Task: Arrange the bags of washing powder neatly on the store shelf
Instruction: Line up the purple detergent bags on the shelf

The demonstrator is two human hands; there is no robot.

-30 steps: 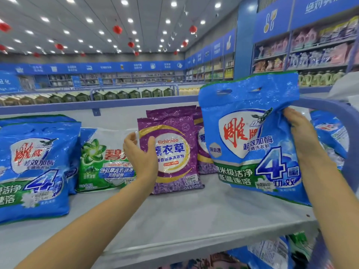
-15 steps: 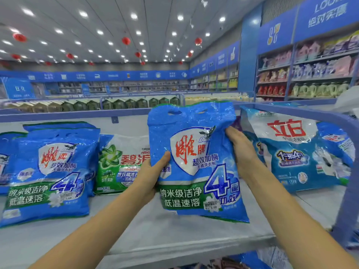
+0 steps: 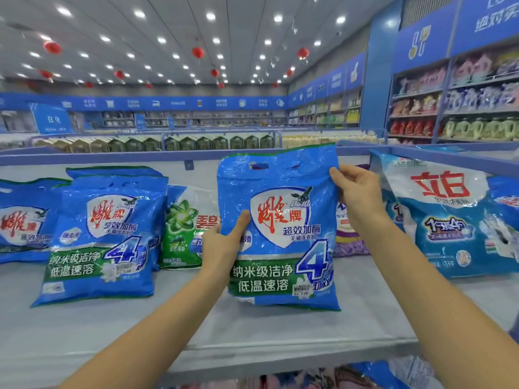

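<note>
Left hand (image 3: pixel 222 245) and right hand (image 3: pixel 356 195) pinch the blue bag (image 3: pixel 280 234) upright over the shelf (image 3: pixel 252 332); matching bags (image 3: pixel 104 240) stand left of it, grouping seemingly unfinished.

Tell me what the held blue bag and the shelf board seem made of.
Held blue washing powder bag: thin glossy plastic film, judging by wrinkles and glare. Shelf board: smooth, matte, pale grey, probably painted metal, though uncertain.

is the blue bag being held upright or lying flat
Upright: the held blue bag has handle holes on top, bottom edge down by the shelf.
</note>
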